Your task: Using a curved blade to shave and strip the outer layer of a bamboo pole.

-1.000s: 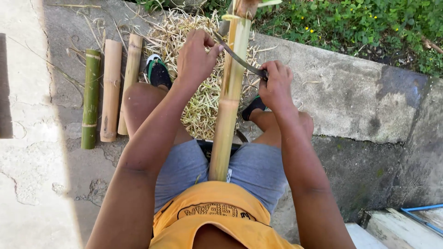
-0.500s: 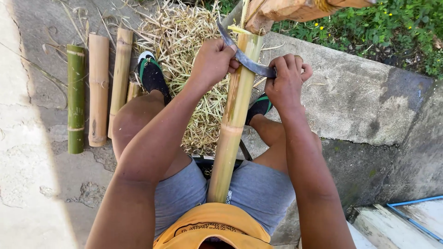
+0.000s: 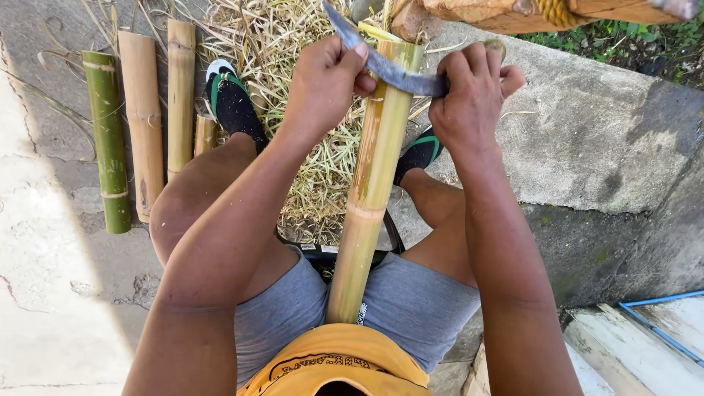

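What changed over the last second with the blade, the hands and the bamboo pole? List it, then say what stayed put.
Both hands, left hand and right hand, slid the curved blade up the bamboo pole, away from the body, to near its top end. Nothing was let go or newly gripped. The pole stayed between the knees, and the cut bamboo pieces and the pile of shavings lay as before.

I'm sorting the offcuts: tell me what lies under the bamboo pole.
Under the pole lies a heap of dry shavings on the concrete, and lower down a black stool edge between the knees. The pole's bottom end is hidden behind the orange shirt.
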